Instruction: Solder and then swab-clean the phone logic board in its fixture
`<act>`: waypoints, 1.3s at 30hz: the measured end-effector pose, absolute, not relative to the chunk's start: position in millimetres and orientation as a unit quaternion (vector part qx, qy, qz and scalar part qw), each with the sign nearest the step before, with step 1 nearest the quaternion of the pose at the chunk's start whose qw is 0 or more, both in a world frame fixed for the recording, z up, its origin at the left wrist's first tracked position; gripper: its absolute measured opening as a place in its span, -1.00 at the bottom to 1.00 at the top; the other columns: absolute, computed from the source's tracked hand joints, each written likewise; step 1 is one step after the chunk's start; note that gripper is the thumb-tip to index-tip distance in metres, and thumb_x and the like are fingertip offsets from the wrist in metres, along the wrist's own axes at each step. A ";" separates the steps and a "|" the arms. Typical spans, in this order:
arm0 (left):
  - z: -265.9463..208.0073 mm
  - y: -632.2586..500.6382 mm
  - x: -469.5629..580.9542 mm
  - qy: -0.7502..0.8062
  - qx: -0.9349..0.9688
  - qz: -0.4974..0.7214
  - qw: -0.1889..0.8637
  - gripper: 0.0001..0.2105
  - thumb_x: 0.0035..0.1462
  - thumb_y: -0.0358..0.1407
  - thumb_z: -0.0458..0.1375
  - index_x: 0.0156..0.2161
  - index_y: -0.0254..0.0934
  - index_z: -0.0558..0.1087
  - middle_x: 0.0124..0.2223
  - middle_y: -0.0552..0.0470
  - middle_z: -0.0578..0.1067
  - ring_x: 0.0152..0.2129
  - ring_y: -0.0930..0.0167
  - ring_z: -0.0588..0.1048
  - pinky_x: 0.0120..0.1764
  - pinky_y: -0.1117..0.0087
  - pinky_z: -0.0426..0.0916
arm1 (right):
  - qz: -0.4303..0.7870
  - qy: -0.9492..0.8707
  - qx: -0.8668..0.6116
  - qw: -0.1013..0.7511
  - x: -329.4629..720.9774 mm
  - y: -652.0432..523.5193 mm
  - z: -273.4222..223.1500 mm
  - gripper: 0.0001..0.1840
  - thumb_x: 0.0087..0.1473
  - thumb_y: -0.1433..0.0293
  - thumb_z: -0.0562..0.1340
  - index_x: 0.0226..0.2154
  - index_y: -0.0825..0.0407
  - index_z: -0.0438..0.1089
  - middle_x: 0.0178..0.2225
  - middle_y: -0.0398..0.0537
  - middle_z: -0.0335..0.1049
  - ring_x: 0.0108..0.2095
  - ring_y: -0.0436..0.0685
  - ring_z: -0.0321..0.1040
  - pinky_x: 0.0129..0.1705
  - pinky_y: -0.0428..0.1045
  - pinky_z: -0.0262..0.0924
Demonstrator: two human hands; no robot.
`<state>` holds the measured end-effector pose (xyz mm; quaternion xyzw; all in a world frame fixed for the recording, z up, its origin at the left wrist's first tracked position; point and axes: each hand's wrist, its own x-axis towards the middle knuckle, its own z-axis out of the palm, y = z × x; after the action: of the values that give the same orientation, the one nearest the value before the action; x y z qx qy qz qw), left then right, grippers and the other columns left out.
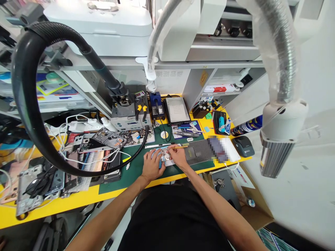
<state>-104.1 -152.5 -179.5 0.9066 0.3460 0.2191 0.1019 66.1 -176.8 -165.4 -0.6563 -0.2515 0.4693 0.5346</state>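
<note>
At the mat's middle, my left hand point(151, 164) curls its fingers over a small silver electronic part point(165, 154) with round shapes and bits of blue, holding it down. My right hand point(178, 156) pinches a thin orange-yellow tool point(181, 147). Its fingertips are right beside the part, and the tool's working tip is too small to make out. The green mat point(115, 186) lies under the left hand, and a dark grey perforated pad point(200, 150) extends to the right of the right hand.
A black hose point(15, 87) loops over stacked phone parts point(99, 153) and white cables at left. Behind the mat stand a grey hot-air station point(131, 123) and a blue soldering unit point(156, 104). A spray can point(247, 125) leans at right; a lamp-like metal head point(277, 150) hangs nearby.
</note>
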 end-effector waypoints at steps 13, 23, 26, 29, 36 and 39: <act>-181.0 -152.6 -104.6 0.348 0.906 0.217 0.108 -0.68 0.15 -0.22 0.14 0.01 -0.22 0.42 0.21 -0.13 0.42 0.16 0.08 0.30 0.12 -0.01 0.16 | 0.466 -0.251 -0.655 0.539 67.4 -177.5 -167.4 -0.78 -0.07 0.27 0.25 -0.34 0.05 0.37 -0.52 -0.16 0.47 -0.71 -0.08 0.21 -0.67 -0.14 0.17; -178.9 -152.7 -104.2 0.347 0.907 0.216 0.104 -0.69 0.16 -0.22 0.12 0.00 -0.23 0.42 0.21 -0.12 0.42 0.15 0.09 0.30 0.11 -0.01 0.16 | 0.461 -0.248 -0.658 0.542 67.4 -177.4 -165.2 -0.79 -0.07 0.28 0.24 -0.36 0.06 0.36 -0.53 -0.18 0.46 -0.73 -0.08 0.20 -0.68 -0.14 0.14; -179.4 -152.8 -104.2 0.348 0.907 0.215 0.104 -0.69 0.16 -0.22 0.13 0.00 -0.23 0.42 0.21 -0.12 0.42 0.15 0.08 0.30 0.11 -0.01 0.16 | 0.457 -0.241 -0.662 0.542 67.3 -177.0 -163.1 -0.80 -0.08 0.28 0.24 -0.37 0.05 0.34 -0.55 -0.19 0.44 -0.74 -0.08 0.19 -0.69 -0.14 0.12; -180.1 -152.9 -104.3 0.347 0.907 0.216 0.104 -0.70 0.16 -0.21 0.12 0.00 -0.23 0.42 0.21 -0.11 0.42 0.15 0.08 0.31 0.11 -0.01 0.16 | 0.455 -0.235 -0.666 0.542 67.3 -176.7 -159.5 -0.79 -0.08 0.27 0.23 -0.37 0.05 0.34 -0.55 -0.20 0.43 -0.74 -0.07 0.20 -0.71 -0.14 0.07; -179.1 -152.7 -104.2 0.348 0.906 0.215 0.106 -0.69 0.15 -0.22 0.13 0.00 -0.22 0.43 0.21 -0.13 0.42 0.15 0.08 0.30 0.11 -0.01 0.15 | 0.455 -0.227 -0.672 0.539 67.6 -177.0 -153.9 -0.79 -0.06 0.26 0.23 -0.37 0.03 0.32 -0.57 -0.22 0.41 -0.75 -0.07 0.19 -0.74 -0.14 0.04; -178.8 -152.9 -104.3 0.348 0.906 0.214 0.106 -0.69 0.15 -0.22 0.13 0.00 -0.22 0.43 0.21 -0.13 0.42 0.16 0.08 0.30 0.11 -0.02 0.16 | 0.459 -0.228 -0.670 0.537 67.4 -177.3 -154.2 -0.78 -0.07 0.26 0.23 -0.36 0.04 0.32 -0.56 -0.21 0.42 -0.75 -0.07 0.19 -0.74 -0.15 0.04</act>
<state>-104.3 -152.9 -178.8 0.9065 0.3481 0.2142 0.1062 67.4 -177.3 -154.2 -0.6699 -0.2284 0.4588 0.5371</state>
